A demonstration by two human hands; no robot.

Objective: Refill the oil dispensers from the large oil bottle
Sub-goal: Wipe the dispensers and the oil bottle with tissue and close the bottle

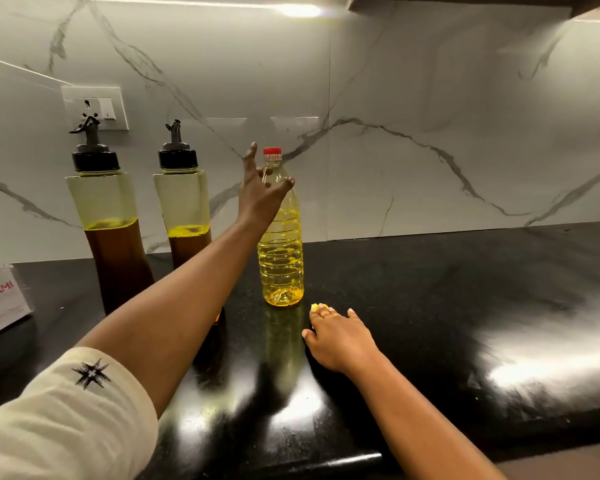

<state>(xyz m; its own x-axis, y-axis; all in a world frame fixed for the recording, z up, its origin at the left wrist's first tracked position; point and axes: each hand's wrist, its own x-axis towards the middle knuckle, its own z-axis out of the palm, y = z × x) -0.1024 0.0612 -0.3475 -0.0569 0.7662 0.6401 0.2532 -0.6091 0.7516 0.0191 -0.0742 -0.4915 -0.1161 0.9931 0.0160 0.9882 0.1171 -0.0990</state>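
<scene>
A clear plastic oil bottle (280,258) with a red cap stands upright on the black counter, about two-thirds full of yellow oil. My left hand (260,192) is raised at its neck with fingers spread, the thumb at the bottle's shoulder, not closed around it. Two tall dispensers with black pour spouts stand to the left: the left dispenser (101,209) and the right dispenser (182,209), each roughly half full of darker oil. My right hand (336,336) rests flat on the counter just right of the bottle's base.
The glossy black counter (447,306) runs to a marble backsplash. A white tissue box (0,303) sits at the far left edge. A wall socket (96,105) is behind the left dispenser. The counter's front edge is near the bottom.
</scene>
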